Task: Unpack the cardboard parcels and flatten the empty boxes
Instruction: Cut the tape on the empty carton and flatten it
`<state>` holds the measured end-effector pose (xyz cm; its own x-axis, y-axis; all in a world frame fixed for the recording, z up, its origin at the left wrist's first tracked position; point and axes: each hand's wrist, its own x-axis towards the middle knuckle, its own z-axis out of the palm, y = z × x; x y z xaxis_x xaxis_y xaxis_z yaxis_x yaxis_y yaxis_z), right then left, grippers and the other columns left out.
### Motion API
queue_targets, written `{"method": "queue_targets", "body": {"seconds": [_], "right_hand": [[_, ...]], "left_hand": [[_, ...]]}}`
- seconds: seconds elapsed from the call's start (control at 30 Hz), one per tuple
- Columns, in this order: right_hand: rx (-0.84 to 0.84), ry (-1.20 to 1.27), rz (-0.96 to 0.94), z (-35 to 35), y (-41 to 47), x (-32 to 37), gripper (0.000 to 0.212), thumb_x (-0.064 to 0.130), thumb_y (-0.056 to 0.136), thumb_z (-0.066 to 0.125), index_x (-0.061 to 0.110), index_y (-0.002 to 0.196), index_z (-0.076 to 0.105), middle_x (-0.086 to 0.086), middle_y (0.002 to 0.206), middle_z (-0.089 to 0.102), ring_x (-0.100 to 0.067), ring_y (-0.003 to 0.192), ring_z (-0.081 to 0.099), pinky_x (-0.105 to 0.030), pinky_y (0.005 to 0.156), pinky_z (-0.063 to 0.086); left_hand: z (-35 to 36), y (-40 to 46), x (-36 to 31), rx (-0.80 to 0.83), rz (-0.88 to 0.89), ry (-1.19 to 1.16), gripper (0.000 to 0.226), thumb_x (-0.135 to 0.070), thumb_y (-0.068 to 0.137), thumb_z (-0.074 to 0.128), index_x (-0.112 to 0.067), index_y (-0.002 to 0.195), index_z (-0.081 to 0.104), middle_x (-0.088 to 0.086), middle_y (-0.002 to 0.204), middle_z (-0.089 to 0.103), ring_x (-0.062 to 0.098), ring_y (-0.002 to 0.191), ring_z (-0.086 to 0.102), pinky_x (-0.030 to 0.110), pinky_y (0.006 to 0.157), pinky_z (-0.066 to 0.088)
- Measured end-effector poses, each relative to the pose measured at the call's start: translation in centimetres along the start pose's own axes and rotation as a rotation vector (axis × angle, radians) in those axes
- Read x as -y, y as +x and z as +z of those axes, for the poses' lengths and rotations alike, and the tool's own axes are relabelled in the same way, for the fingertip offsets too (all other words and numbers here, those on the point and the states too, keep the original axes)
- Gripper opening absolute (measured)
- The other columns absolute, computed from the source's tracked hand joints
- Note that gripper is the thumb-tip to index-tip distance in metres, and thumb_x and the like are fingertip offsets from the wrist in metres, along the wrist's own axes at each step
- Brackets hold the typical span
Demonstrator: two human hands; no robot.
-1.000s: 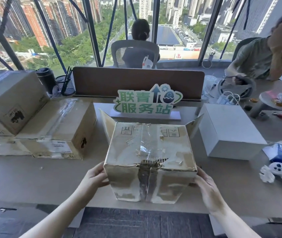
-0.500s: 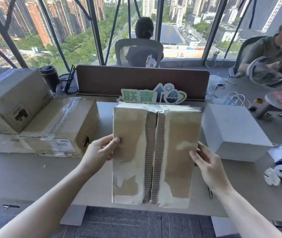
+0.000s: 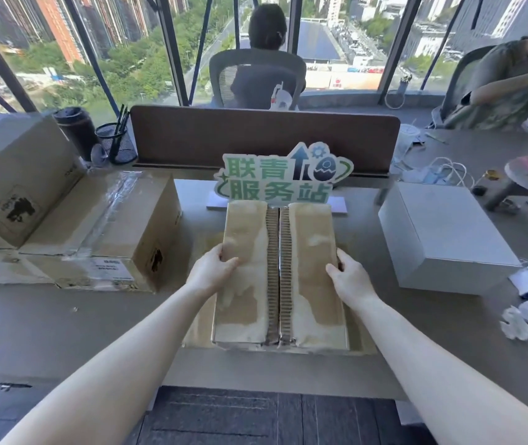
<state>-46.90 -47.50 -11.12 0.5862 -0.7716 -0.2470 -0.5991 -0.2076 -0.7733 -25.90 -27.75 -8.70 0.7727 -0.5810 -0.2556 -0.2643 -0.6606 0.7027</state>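
While I hold it — change: the cardboard box [image 3: 280, 274] has tipped from tape-side up to seam-side up, its two flaps meeting along the middle
Meaning: it looks ready to be opened along that seam and flattened
Box: near the worktop [image 3: 63, 329] front edge, centred
Left hand [image 3: 212, 269]: fingers curled over the box's left edge, gripping
Right hand [image 3: 349, 273]: fingers clamped round its right edge
Still waiting: sealed parcels [image 3: 95, 232] at the left edge

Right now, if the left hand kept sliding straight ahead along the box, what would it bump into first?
Probably the green sign standing just past the far end of the box. The left hand points that way, though depth is hard to judge.
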Motion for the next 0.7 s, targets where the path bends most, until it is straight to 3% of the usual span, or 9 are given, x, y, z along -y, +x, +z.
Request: {"method": "queue_targets", "body": {"seconds": [0.1,0.2,0.33,0.47,0.6,0.7], "right_hand": [[0.057,0.009,0.042,1.0,0.1,-0.6,0.052,0.03,0.101,0.048,0.027,0.152,0.035,0.002,0.147,0.05,-0.024,0.13,0.05,-0.046,0.108,0.043],[0.072,0.076,0.052,1.3,-0.2,-0.9,0.057,0.034,0.103,0.046,0.029,0.155,0.026,0.007,0.154,0.04,-0.021,0.139,0.04,-0.046,0.114,0.036],[-0.012,0.134,0.075,0.8,-1.4,-2.5,0.051,0.041,0.104,0.042,0.024,0.152,0.037,0.007,0.152,0.042,-0.018,0.141,0.038,-0.038,0.115,0.032],[-0.204,-0.119,0.274,-1.0,-1.9,-8.3,0.044,0.031,0.102,0.043,0.017,0.144,0.047,-0.006,0.143,0.054,-0.031,0.129,0.05,-0.04,0.101,0.043],[-0.16,-0.386,0.456,-2.8,-1.8,-13.8,0.046,0.032,0.099,0.046,0.013,0.14,0.048,-0.014,0.131,0.057,-0.036,0.114,0.057,-0.044,0.089,0.052],[-0.088,-0.52,0.496,-3.3,-0.7,-16.0,0.041,0.039,0.096,0.047,0.014,0.129,0.053,-0.012,0.121,0.059,-0.034,0.109,0.059,-0.044,0.088,0.052]], "left_hand": [[1.5,0.0,0.5,0.055,-0.08,0.005,0.064,-0.033,0.095,0.054,-0.022,0.152,0.029,0.006,0.143,0.052,0.028,0.126,0.052,0.033,0.098,0.041],[2.5,-0.5,1.1,0.049,-0.084,-0.041,0.069,-0.035,0.099,0.047,-0.026,0.157,0.009,0.008,0.15,0.044,0.031,0.128,0.05,0.035,0.098,0.04],[2.9,-0.9,1.6,0.02,-0.041,-0.091,0.07,-0.036,0.1,0.043,-0.027,0.157,0.004,0.006,0.157,0.033,0.029,0.134,0.044,0.033,0.093,0.036],[3.0,-0.7,1.9,-0.015,0.009,-0.042,0.069,-0.04,0.098,0.044,-0.036,0.156,0.004,0.006,0.159,0.025,0.028,0.136,0.04,0.043,0.102,0.038],[3.9,-0.5,1.3,-0.039,0.043,0.053,0.068,-0.046,0.097,0.044,-0.042,0.153,0.007,0.003,0.161,0.018,0.03,0.139,0.035,0.049,0.102,0.042],[4.3,0.3,0.2,-0.092,0.069,0.185,0.067,-0.045,0.097,0.045,-0.04,0.153,0.009,0.001,0.162,0.014,0.033,0.143,0.026,0.051,0.106,0.037]]}}
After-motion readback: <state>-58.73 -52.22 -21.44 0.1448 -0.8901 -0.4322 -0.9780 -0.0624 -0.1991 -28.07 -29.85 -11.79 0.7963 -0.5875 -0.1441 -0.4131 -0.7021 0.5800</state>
